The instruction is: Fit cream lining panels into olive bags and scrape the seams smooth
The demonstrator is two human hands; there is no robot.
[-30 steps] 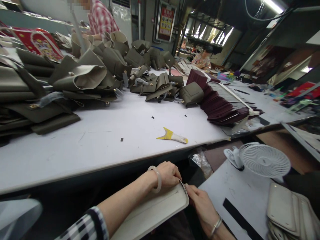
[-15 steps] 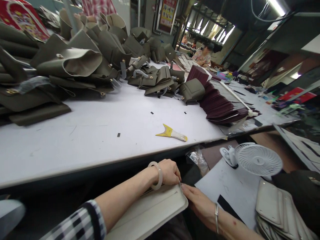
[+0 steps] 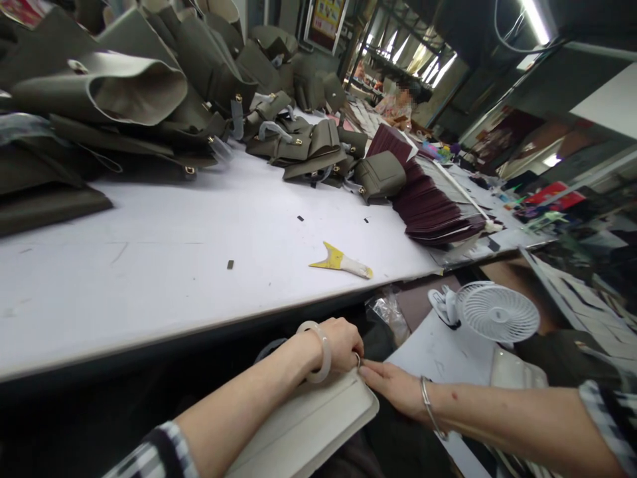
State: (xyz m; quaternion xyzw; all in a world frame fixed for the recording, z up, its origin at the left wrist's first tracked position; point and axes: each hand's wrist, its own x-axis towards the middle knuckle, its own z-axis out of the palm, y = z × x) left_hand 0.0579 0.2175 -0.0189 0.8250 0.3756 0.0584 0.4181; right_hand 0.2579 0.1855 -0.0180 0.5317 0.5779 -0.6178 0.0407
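An off-white leather bag (image 3: 313,415) with a rounded corner and a seam line lies tilted below the table edge, its lower end cut off by the picture. My left hand (image 3: 341,342), with a pale bangle at the wrist, is curled closed at the bag's upper edge; its fingertips are mostly hidden. From the other side my right hand (image 3: 393,388) meets it, thumb and fingers pinching the edge near the same corner. Between the fingertips of both hands a small thin curved piece (image 3: 357,359) shows, too small to name.
Dark olive bags (image 3: 134,93) pile up along the white table (image 3: 164,279). A yellow forked tool (image 3: 338,260) lies near its front edge, before a stack of maroon pieces (image 3: 438,206). On my right stand a white fan (image 3: 497,312) and off-white pieces (image 3: 517,372). Another person (image 3: 395,106) sits far back.
My view has shifted, and more of my right forearm and sleeve now shows. Both hands stay at the bag's corner. The small curved piece between the fingertips shows more clearly.
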